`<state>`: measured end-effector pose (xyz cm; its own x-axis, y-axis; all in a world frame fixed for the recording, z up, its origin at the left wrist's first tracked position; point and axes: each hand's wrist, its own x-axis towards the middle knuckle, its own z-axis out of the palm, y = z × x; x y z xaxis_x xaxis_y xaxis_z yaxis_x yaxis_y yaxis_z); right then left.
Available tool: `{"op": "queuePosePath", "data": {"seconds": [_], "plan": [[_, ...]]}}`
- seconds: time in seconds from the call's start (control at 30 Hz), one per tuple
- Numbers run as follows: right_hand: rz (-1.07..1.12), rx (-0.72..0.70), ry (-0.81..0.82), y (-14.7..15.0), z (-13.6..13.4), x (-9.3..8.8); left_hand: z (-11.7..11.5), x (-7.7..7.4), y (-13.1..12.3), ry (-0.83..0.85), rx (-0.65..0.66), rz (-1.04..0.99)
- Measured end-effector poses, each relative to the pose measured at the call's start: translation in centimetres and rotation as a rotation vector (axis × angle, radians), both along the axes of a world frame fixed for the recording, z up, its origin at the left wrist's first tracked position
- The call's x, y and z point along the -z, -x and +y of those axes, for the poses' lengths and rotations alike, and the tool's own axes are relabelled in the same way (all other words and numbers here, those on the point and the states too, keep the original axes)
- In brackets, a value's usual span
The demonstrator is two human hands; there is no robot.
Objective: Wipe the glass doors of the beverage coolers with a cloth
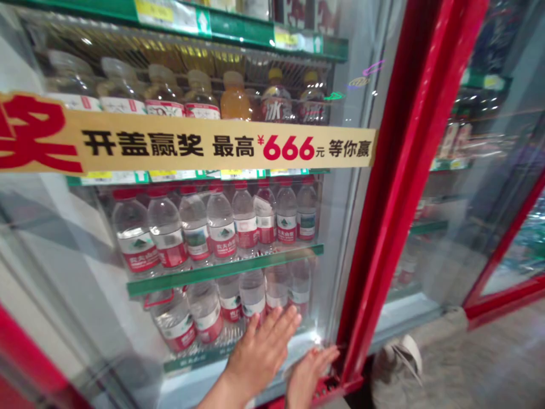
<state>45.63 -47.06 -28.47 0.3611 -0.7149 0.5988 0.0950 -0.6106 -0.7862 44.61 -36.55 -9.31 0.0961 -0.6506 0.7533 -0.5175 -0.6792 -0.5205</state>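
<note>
My left hand [259, 352] lies flat against the glass door [85, 295] of a drinks cooler, fingers spread, in front of the lowest row of water bottles [204, 312]. My right hand [309, 372] sits lower and to the right, its fingertips close to the red door frame [385, 216]. Neither hand holds anything. Rows of clear water bottles with red labels [221, 230] stand behind the glass on green-edged shelves.
A tan banner with Chinese text [187, 142] crosses the door. Juice and soda bottles [234, 99] fill the upper shelf. A second cooler door [447, 170] stands to the right, with a pale sack-like object [395, 369] on the tiled floor below.
</note>
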Motion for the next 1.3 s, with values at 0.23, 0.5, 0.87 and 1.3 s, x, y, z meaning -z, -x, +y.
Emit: {"op": "queuePosePath", "data": {"seconds": [0.23, 0.5, 0.87, 1.3], "plan": [[-0.002, -0.058, 0.099, 0.0, 1.5, -0.5, 1.3, -0.1, 0.0, 0.062, 0.2, 0.075], [0.021, -0.114, 0.144, 0.8, 1.8, -2.2, 1.0, 0.2, 0.0, 0.089, 0.228, 0.113], [0.018, -0.09, 0.065, 1.1, 1.0, -2.6, 1.2, -0.2, 0.1, 0.07, 0.223, 0.091], [0.027, -0.03, 0.012, 1.7, 0.6, -2.4, 0.8, 0.0, 0.2, 0.126, 0.259, 0.124]]}}
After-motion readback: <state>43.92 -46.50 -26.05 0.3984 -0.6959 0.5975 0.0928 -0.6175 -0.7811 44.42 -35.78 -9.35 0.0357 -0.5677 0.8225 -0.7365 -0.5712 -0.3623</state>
